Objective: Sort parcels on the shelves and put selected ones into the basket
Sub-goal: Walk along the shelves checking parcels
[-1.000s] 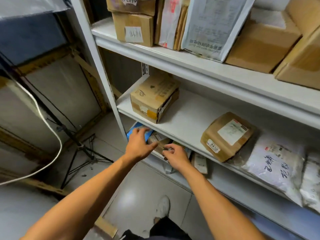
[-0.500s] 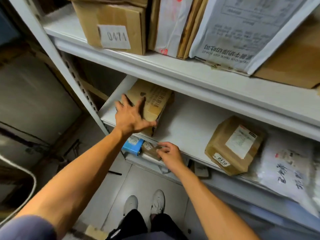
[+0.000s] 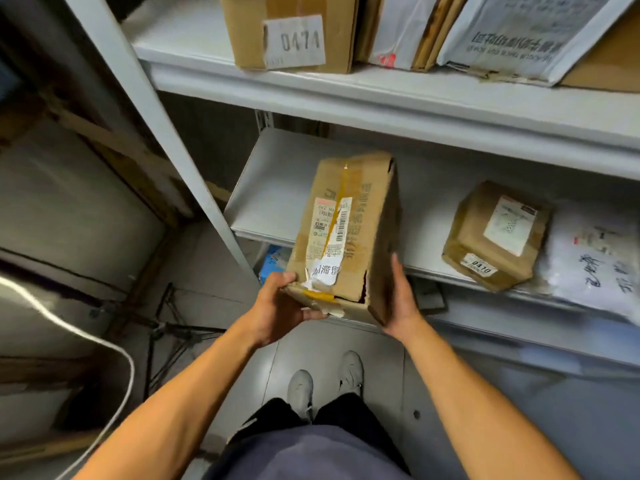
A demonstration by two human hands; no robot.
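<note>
A long brown cardboard box (image 3: pixel 346 233) with a shipping label and yellow tape is tilted up off the middle shelf (image 3: pixel 277 188), its near end past the shelf's front edge. My left hand (image 3: pixel 284 306) grips its near lower corner from below. My right hand (image 3: pixel 398 299) presses flat against its right side. A smaller brown parcel marked 0410 (image 3: pixel 495 237) lies on the same shelf to the right, beside a white bag parcel (image 3: pixel 595 258). No basket is in view.
The upper shelf (image 3: pixel 381 95) holds a box marked 0471 (image 3: pixel 291 32) and upright envelopes (image 3: pixel 512 32). A blue packet (image 3: pixel 273 261) lies on the lowest shelf. A white upright post (image 3: pixel 162 133), a tripod (image 3: pixel 173 330) and a white cable (image 3: pixel 69 327) stand at left. My feet (image 3: pixel 325 382) are below.
My left hand went from the lowest shelf up onto the long box. My right hand left the small packets below and joined it. The box now is lifted and pulled toward me.
</note>
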